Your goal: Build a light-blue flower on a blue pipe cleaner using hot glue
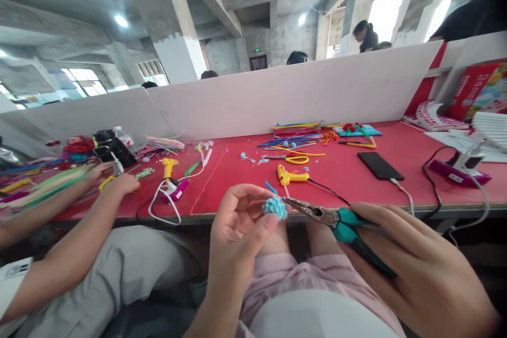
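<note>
Between the thumb and fingers of my left hand is a light blue fuzzy pompom-like ball, with a short blue stem sticking out at its top left. My right hand grips long-nose pliers by their teal and black handles. The metal jaws point left, and their tips are at the right side of the blue ball; whether they pinch a strand cannot be made out. Beyond my hands, a yellow glue gun lies on the red table, with yellow-handled scissors behind it.
Bundled pipe cleaners lie at the back beside light blue scraps. A black phone and purple power strip with cables are on the right. At left, a co-worker's hands hold scissors near another glue gun. A white partition stands behind.
</note>
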Available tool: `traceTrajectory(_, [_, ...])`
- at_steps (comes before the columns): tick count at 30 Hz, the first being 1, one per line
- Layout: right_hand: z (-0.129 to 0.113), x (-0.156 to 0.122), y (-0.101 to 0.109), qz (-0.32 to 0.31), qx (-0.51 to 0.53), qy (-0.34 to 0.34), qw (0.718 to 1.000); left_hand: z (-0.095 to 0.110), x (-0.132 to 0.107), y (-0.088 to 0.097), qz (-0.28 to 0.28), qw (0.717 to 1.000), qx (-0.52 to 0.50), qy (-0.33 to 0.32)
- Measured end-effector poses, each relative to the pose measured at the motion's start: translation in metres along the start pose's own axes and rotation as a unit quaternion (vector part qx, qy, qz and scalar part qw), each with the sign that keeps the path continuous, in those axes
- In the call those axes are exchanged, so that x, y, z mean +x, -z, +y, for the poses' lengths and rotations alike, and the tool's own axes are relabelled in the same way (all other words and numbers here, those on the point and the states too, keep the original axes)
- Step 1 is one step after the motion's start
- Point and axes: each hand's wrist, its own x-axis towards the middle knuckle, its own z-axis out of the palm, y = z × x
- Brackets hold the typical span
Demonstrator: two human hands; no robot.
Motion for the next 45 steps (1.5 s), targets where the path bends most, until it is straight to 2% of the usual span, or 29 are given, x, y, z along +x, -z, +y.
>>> traceTrajectory(5, [-0.003,-0.008,-0.002,0.015,-0.092,0.050,0.994,0.002,-0.001,-0.001,0.001,1.000,-0.003,0.021])
traceTrajectory(10, [-0.005,-0.005,-0.001,0.020,-0.127,0.083,0.988,0.002,-0.001,0.000,0.004,1.000,-0.001,0.019])
traceTrajectory(14, [-0.002,-0.002,0.000,0.012,-0.087,0.055,0.995,0.003,0.000,0.001,0.013,1.000,-0.003,0.014])
traceTrajectory(21, [0.004,-0.004,0.005,-0.023,0.071,-0.050,0.996,0.002,0.001,0.003,0.012,1.000,-0.001,-0.001])
traceTrajectory(26, [0.005,-0.001,0.004,-0.054,0.110,-0.064,0.990,0.002,0.000,0.001,-0.011,1.000,-0.013,0.004])
traceTrajectory(38, [0.001,0.002,0.006,-0.052,0.085,-0.041,0.994,0.003,-0.001,0.002,-0.010,1.000,-0.008,0.008])
traceTrajectory(45, [0.001,-0.001,0.003,-0.026,-0.014,0.006,1.000,0.001,0.001,0.002,0.005,1.000,0.006,0.016])
